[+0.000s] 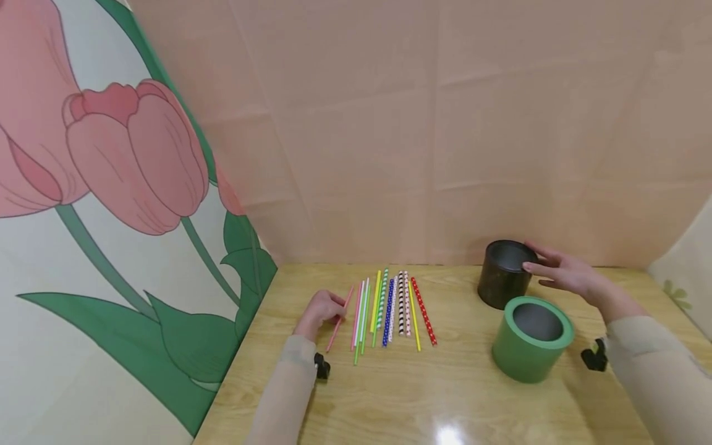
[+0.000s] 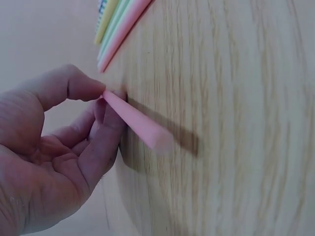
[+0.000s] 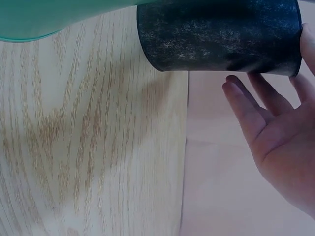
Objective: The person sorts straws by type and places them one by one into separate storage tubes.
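My left hand (image 1: 321,310) pinches a pink straw (image 2: 140,125) between thumb and fingers, at the left end of a row of straws. In the left wrist view one end of this straw points towards the camera, and its shadow falls on the wood. My right hand (image 1: 573,276) is at the right side of a black cylindrical container (image 1: 497,285), its fingers extended and spread near the rim. In the right wrist view, the fingertips (image 3: 231,88) are close beside the dark wall. The container stands upright with its round top showing.
A green thick-rimmed cylindrical container (image 1: 517,353) stands in front of the black one. Several straws lie side by side mid-table, among them a blue dotted straw (image 1: 388,314) and a red dotted straw (image 1: 424,311). A pinkish cloth (image 1: 356,154) hangs behind the wooden table (image 1: 389,395).
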### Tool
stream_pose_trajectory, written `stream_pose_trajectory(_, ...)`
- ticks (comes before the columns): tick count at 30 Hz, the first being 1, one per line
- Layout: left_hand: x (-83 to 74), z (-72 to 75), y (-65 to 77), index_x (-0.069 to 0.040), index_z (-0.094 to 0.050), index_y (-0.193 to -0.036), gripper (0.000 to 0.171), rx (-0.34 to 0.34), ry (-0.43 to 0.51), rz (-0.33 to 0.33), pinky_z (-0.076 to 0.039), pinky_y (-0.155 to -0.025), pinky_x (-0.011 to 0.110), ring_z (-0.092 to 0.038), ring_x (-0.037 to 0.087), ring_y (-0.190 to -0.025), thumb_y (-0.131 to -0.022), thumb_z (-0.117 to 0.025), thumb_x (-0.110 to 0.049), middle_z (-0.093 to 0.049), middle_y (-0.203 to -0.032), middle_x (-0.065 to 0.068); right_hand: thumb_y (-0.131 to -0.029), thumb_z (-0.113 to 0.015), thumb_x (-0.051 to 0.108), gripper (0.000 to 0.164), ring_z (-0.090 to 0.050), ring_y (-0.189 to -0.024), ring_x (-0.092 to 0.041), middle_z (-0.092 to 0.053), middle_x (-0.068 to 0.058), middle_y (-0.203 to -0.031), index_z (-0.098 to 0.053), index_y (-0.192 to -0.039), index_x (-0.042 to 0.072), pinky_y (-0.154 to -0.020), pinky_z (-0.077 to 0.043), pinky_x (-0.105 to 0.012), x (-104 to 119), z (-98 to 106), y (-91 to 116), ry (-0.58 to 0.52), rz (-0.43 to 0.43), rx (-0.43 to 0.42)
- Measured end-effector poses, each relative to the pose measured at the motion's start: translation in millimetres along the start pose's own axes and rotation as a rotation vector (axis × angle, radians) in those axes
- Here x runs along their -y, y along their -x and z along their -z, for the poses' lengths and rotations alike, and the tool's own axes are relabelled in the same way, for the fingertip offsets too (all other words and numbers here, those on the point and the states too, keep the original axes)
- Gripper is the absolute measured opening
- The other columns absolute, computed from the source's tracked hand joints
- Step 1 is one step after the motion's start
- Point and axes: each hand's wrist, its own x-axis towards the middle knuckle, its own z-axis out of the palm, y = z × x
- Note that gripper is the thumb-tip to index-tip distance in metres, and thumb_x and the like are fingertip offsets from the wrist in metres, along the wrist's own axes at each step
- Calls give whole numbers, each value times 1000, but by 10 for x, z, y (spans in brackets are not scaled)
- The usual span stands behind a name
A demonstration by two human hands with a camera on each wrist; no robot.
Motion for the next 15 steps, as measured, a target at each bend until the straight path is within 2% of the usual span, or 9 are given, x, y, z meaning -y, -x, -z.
stream_pose_trajectory(1,4,9,14,1,-74,-110,27,9,1,-9,-64,-71,30,-71,24,-80,-84,-81,7,-71,-99,13,-112,-59,39,85,-38,-147,-49,-18,-44,-165,-5,-172,12,-104,-58,-46,-2,4,-7,5,0,4)
stream_pose_trajectory(3,6,29,44,1,-74,-113,29,31,18,-23,-64,-73,31,-71,24,-82,-85,-79,7,-71,-102,13,-112,-58,39,85,-34,-147,-53,-18,-44,-165,-5,-171,11,-104,-58,-46,-3,12,-15,11,-1,7)
stream_pose_trajectory(6,2,61,85,3,-73,-119,32,65,60,-58,-65,-75,33,-72,25,-85,-87,-76,8,-71,-105,15,-112,-58,39,84,-34,-147,-53,-17,-44,-165,-5,-171,9,-104,-58,-44,2,26,-10,25,-1,4)
stream_pose_trajectory(8,8,82,98,3,-72,-123,35,82,87,-72,-65,-76,33,-72,25,-85,-88,-75,8,-71,-106,16,-112,-58,41,84,-38,-145,-55,-19,-43,-165,-7,-171,9,-104,-58,-47,16,35,12,72,6,-9)
stream_pose_trajectory(10,27,108,94,4,-71,-126,37,93,112,-80,-66,-77,34,-73,25,-86,-89,-74,7,-71,-107,16,-111,-57,45,84,-38,-145,-58,-22,-42,-165,-10,-171,10,-106,-56,-54,31,39,35,136,11,-32)
stream_pose_trajectory(13,74,158,80,3,-71,-128,38,96,149,-82,-66,-80,35,-73,25,-87,-91,-75,5,-71,-110,16,-110,-57,50,85,-34,-145,-64,-27,-39,-164,-14,-172,11,-111,-43,-70,61,27,55,218,24,-67)
stream_pose_trajectory(15,101,201,73,5,-69,-130,38,100,195,-90,-66,-82,38,-74,29,-90,-93,-74,5,-71,-113,20,-109,-57,52,85,-30,-146,-65,-30,-38,-163,-16,-171,11,-110,-38,-76,62,8,44,232,34,-86)
